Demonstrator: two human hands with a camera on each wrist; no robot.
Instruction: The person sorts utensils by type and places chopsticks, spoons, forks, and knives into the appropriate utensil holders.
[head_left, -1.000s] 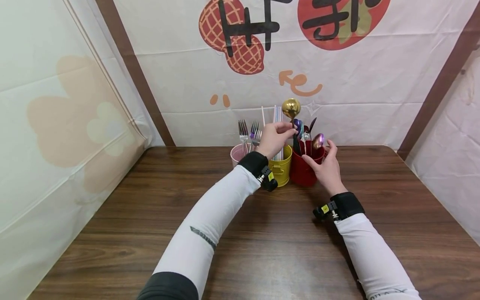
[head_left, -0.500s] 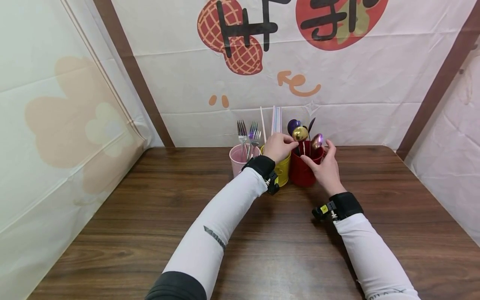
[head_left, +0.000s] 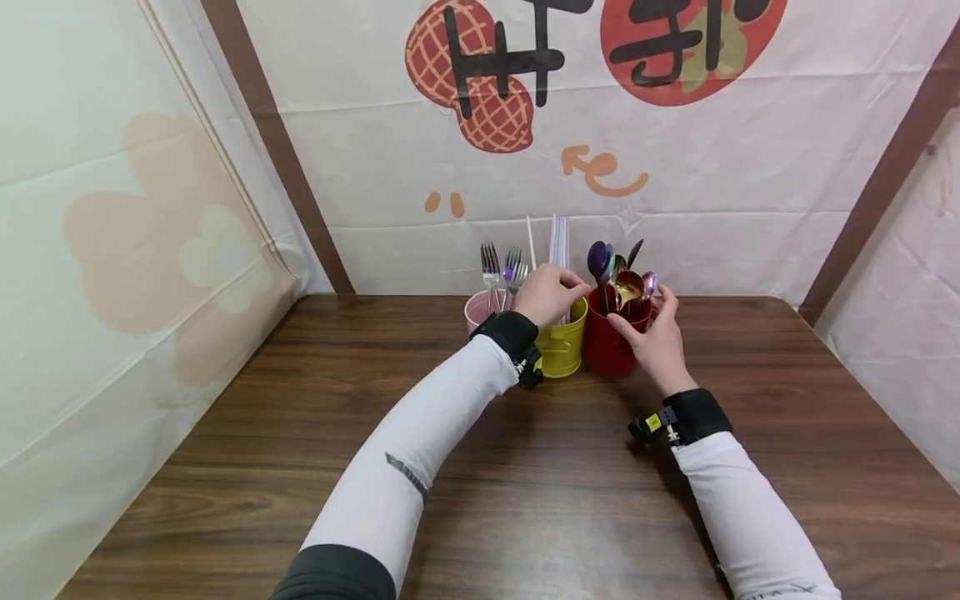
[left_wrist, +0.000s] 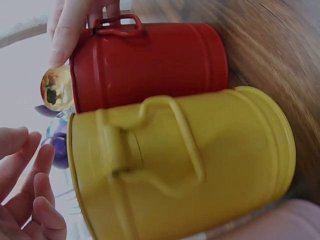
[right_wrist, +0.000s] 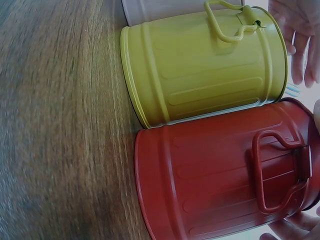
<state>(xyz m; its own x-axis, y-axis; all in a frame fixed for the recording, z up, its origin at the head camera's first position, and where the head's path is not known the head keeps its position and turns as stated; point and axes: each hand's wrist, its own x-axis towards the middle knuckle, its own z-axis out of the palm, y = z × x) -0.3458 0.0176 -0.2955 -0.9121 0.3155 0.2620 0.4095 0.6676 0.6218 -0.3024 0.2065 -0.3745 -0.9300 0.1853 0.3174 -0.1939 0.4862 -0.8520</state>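
Observation:
My left hand point(head_left: 550, 297) hovers over the yellow bucket point(head_left: 561, 354), its fingers loosely bent with nothing between them, as the left wrist view confirms. A gold spoon point(head_left: 628, 287) leans bowl-up in the red bucket point(head_left: 606, 350), among purple, blue and dark spoons. Around that red bucket's rim, my right hand point(head_left: 660, 346) holds on, thumb at the front and fingers at the right side. The spoon handles are mostly hidden inside the bucket.
A pink bucket point(head_left: 474, 312) with several forks point(head_left: 490, 262) stands left of the yellow one, which holds striped straws point(head_left: 559, 240). The three buckets stand in a row on the wooden table point(head_left: 540, 483), before a printed cloth wall point(head_left: 360, 192).
The gold spoon, held upright by my left hand a second ago, has gone down into the red bucket. My left hand has let go and drawn back left. The right hand stays put.

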